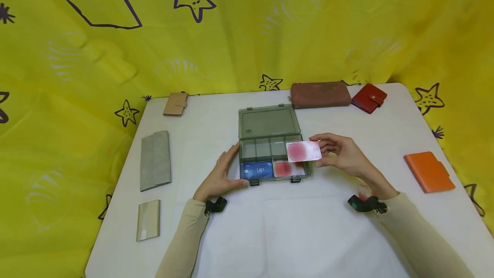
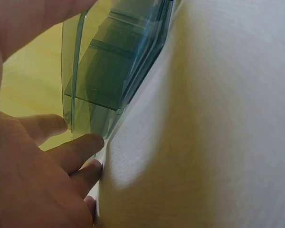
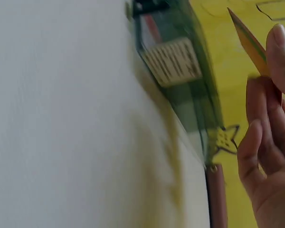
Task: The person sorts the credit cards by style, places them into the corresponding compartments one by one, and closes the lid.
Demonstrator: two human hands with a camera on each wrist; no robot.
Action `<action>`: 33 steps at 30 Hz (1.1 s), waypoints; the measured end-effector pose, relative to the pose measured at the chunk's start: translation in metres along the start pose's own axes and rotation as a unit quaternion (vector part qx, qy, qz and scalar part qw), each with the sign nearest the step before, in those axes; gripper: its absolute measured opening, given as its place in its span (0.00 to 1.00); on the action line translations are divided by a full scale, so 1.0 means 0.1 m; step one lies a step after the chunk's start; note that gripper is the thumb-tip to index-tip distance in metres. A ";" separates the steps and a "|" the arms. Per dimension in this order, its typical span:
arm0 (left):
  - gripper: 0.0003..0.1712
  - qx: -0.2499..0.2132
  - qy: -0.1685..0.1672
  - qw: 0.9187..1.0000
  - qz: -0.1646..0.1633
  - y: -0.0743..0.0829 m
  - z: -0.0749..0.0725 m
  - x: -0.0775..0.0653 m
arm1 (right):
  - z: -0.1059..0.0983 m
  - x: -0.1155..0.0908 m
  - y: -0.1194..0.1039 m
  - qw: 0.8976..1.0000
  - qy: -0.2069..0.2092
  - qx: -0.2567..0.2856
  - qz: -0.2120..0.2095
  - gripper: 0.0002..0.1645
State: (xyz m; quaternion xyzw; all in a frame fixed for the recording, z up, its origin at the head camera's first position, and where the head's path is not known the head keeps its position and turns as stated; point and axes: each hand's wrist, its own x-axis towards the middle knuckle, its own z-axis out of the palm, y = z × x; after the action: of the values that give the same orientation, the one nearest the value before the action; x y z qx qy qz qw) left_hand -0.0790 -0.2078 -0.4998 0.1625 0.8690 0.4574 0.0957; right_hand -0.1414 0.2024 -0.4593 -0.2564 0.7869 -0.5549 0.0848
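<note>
A dark translucent plastic box (image 1: 264, 180) with divided compartments lies with its lid (image 1: 269, 122) raised at the back. My left hand (image 1: 221, 176) rests against its left side, fingertips at the side wall and thumb by the front left corner. My right hand (image 1: 341, 152) pinches a white card with a pink round patch (image 1: 304, 151) between thumb and fingers, over the box's right end. In the right wrist view that card (image 3: 251, 43) shows edge-on. A blue VIP card (image 1: 257, 170) lies in the front left compartment, and a similar pink-patched card (image 1: 284, 169) in the front right one.
Behind the box lie a brown long wallet (image 1: 321, 95) and a red wallet (image 1: 369, 98). An orange wallet (image 1: 429, 172) sits at the right. Leftward are a tan card holder (image 1: 175, 104), a grey wallet (image 1: 155, 161) and a beige wallet (image 1: 148, 220). A yellow curtain (image 1: 239, 46) hangs behind.
</note>
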 end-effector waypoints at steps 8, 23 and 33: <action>0.70 0.004 0.002 1.000 0.013 0.00 0.00 0.00 | 0.34 0.08 0.05 0.992 -0.026 -0.122 -0.028 0.40; 0.71 -0.001 -0.002 1.000 0.001 0.01 0.02 0.01 | -0.20 -0.25 -0.04 0.983 -0.043 -0.178 0.034 0.65; 0.72 -0.009 -0.001 1.000 -0.020 0.01 0.03 -0.02 | -0.96 -1.15 0.09 0.956 -0.006 -0.262 0.135 0.57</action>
State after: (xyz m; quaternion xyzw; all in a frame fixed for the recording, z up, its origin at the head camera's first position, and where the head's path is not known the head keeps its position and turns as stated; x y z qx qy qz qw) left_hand -0.0761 -0.2050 -0.5006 0.1449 0.8680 0.4627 0.1071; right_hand -0.0856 0.3411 -0.4492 -0.1644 0.9314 -0.3110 0.0934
